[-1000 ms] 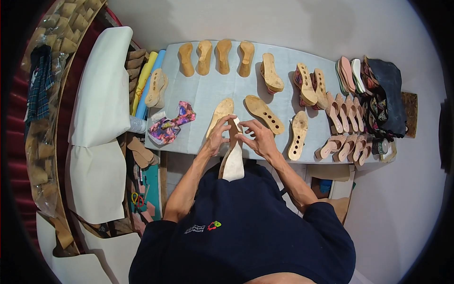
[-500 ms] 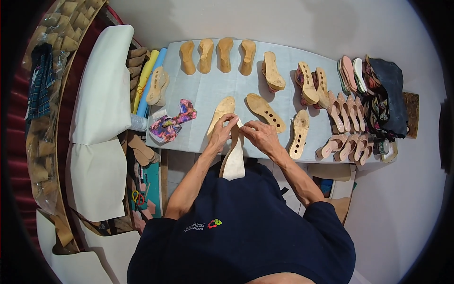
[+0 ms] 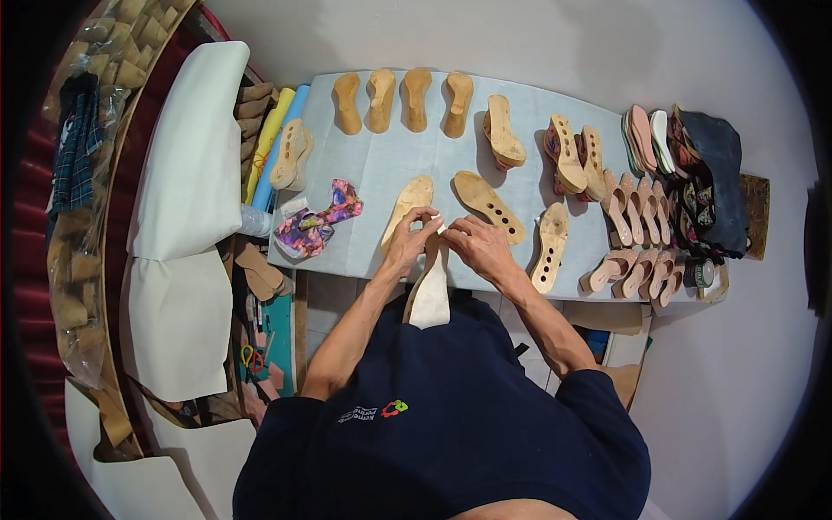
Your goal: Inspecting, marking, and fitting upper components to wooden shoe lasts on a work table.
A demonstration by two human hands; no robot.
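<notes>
A shoe sole with a whitish covering stands on end against my dark shirt, its upper tip reaching the table's near edge. My left hand is closed on that tip from the left, thumb and fingers pinching it. On the other side my right hand is closed too, its fingertips pinching the covering's edge at the tip. Just beyond my left hand lies a wooden sole. A sole with a row of holes lies past my right hand, and a similar one rests to its right.
Wooden shoe lasts line the far side of the cloth-covered table. Floral fabric straps lie at left, finished pink sandals at right. A white sheet roll and a shelf with scissors flank the table's left.
The whole view has shifted very slightly. My fingers have moved a little at the sole's tip, with a small white edge now showing between the hands.
</notes>
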